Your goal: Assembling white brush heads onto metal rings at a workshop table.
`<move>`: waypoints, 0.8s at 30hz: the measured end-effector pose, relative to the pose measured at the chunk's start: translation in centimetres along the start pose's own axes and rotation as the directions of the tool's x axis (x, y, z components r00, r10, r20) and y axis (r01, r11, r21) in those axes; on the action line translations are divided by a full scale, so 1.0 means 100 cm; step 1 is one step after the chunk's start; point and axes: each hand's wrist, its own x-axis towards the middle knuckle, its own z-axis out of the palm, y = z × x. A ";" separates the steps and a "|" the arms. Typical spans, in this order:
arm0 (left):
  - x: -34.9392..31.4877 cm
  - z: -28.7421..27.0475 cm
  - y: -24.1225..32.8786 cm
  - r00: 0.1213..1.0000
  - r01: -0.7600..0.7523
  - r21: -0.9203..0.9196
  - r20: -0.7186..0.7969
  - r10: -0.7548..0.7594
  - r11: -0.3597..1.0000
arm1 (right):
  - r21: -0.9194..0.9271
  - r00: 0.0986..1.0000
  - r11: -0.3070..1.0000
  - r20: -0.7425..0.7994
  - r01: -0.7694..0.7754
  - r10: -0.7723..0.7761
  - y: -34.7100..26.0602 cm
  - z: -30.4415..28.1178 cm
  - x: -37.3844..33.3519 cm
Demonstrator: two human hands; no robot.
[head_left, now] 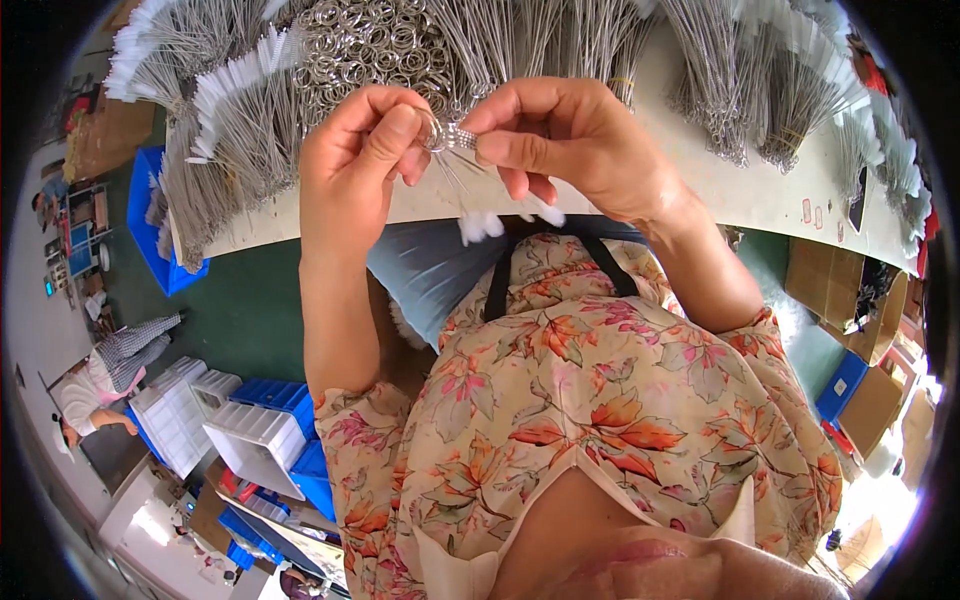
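Note:
Above the near edge of the worktable, my left hand (362, 150) pinches a shiny metal ring (436, 132) between thumb and fingers. Close against it on the right, my right hand (575, 138) is closed on the looped ends of several thin wire brushes (461, 138). Their wires hang down between my hands and end in white bristle tufts (480, 227). The loops meet the ring; whether they are all threaded onto it is hard to tell. Just beyond my left hand lies a large heap of loose metal rings (370, 50).
Bundles of wire brushes (245, 100) lie left of the rings, with more bundles (715, 80) to the right. A blue bin (150, 225) stands at the table's left end. White crates (255, 445) and cardboard boxes (825, 285) flank me. Another person (85, 400) is far left.

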 end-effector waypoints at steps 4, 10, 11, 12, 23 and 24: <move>0.002 -0.002 -0.005 0.998 0.055 -0.033 -0.005 -0.055 0.998 | -0.143 1.000 0.990 -0.026 0.008 -0.011 0.003 -0.006 0.005; 0.007 -0.003 -0.001 0.998 -0.062 0.493 0.018 0.061 0.868 | -0.113 0.998 0.993 -0.053 0.026 -0.032 0.011 -0.007 0.012; 0.009 -0.007 -0.006 1.000 0.024 0.252 -0.015 -0.021 0.967 | -0.086 0.998 0.996 -0.063 0.020 -0.025 0.012 -0.005 0.011; 0.009 -0.009 -0.010 0.994 0.104 -0.008 -0.025 -0.104 0.995 | -0.059 0.997 0.998 -0.072 0.013 -0.018 0.014 -0.003 0.011; 0.007 -0.011 -0.023 0.999 -0.011 0.185 -0.039 0.018 0.983 | 0.094 0.987 0.994 -0.152 0.063 -0.048 0.035 0.006 0.016; 0.008 -0.010 -0.028 0.997 -0.002 -0.021 -0.079 0.000 1.000 | 0.076 0.982 0.991 -0.160 0.110 -0.096 0.037 0.007 0.017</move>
